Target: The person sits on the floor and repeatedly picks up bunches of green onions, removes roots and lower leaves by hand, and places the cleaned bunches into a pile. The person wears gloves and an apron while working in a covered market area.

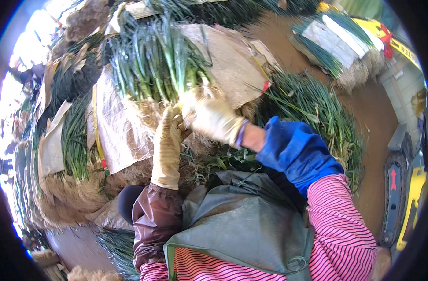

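Green onions (151, 65) lie spread in front of me on a pale woven sheet (118, 122), leaves pointing away and pale roots toward me. My left hand (168, 129), in a cream rubber glove, is at the root ends of the middle stalks, its fingers curled in around them. Beside it my right hand (214, 119), also gloved, is smeared by motion over the bases of the stalks on the right. Its fingers cannot be made out, nor whether a stalk is in them.
More green onions (312, 107) are heaped on my right. Covered bundles (76, 145) with bushy roots are stacked at left. A bundle under a white sheet (328, 40) sits at far right on the brown floor (364, 107), near yellow-and-black equipment (396, 187). A dark apron (247, 218) covers my lap.
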Motion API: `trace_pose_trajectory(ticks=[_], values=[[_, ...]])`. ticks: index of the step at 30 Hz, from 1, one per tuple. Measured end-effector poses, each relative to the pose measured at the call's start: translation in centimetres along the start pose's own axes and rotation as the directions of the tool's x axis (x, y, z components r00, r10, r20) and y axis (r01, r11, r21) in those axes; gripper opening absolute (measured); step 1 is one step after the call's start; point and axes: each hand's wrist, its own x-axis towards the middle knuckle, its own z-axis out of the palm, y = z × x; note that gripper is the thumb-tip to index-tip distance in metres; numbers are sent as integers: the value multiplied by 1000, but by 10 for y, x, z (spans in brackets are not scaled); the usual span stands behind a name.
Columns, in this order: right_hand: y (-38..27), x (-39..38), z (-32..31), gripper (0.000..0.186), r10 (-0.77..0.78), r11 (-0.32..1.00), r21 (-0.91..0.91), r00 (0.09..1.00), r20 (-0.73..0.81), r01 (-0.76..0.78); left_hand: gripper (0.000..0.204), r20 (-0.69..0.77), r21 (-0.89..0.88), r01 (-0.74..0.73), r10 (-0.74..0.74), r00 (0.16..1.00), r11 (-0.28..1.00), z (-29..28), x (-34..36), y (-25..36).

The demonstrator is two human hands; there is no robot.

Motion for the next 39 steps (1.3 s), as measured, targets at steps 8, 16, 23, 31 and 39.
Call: trace_pose_trajectory(ticks=[8, 16, 23, 31, 39], values=[[-40, -26, 18, 38, 187, 881, 395, 959, 215, -260, 48, -181, -76, 162, -173, 968, 984, -28, -10, -20], [-15, -11, 12, 26, 701, 85, 887, 660, 271, -454, 40, -238, 66, 101, -82, 968, 993, 0, -14, -12], [-10, -7, 35, 28, 423, -365, 881, 789, 446, -302, 20, -173, 328, -145, 210, 962, 934, 48, -20, 0], [-54, 23, -17, 49, 354, -12, 976, 912, 206, -216, 13, -179, 270, -254, 308, 934, 929, 49, -39, 23], [31, 41, 60, 31, -143, 989, 66, 951, 273, 130, 25, -262, 56, -71, 83, 962, 996, -19, -20, -7]])
